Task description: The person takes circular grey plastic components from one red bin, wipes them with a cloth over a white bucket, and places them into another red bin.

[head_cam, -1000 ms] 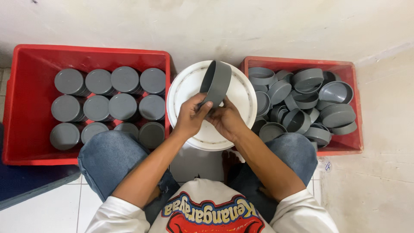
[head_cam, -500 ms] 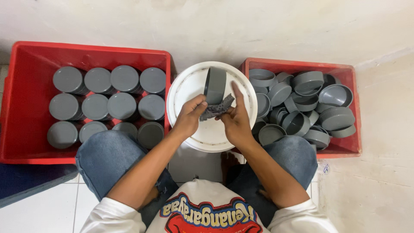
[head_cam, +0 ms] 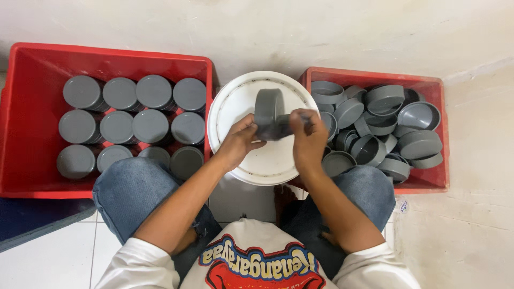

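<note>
Gripping round matte-grey plastic cap

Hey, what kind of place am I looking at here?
Probably a small workshop or home piecework spot, worked on the floor. A left crate holds grey caps stacked in neat rows, a right crate holds loose caps, and both hands grip one cap over a white bucket lid.

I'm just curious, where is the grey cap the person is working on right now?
In the head view the grey cap is at centre, held on edge between the left hand and right hand, above the white round lid between two red crates.
</note>
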